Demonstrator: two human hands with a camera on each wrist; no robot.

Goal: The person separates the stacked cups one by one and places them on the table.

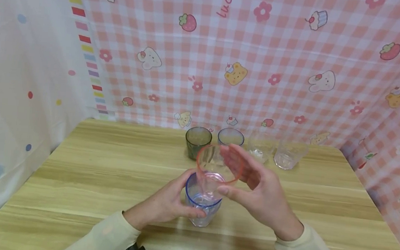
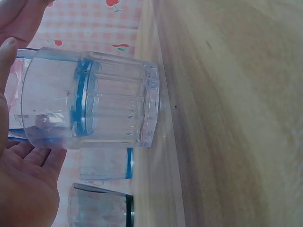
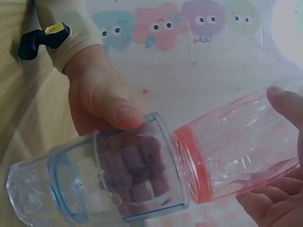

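Near the table's middle, my left hand [image 1: 164,201] grips a clear blue-banded cup [image 2: 83,97], its thumb across the front and fingers round the far side. That cup sits nested in a colourless clear cup [image 2: 123,94], whose faceted base is close to the tabletop. My right hand [image 1: 261,194] holds a pink clear cup [image 3: 236,146] with a red band at its base, thumb on one side and fingers on the other. The pink cup is tilted, its base right at the mouth of the blue-banded cup.
Along the back of the wooden table [image 1: 110,165] stand a dark grey-green cup [image 1: 198,144], another blue-rimmed cup [image 1: 231,137] and two colourless cups, one at the left [image 1: 260,152] and one at the right [image 1: 286,158]. A patterned cloth [image 1: 212,62] hangs behind them.
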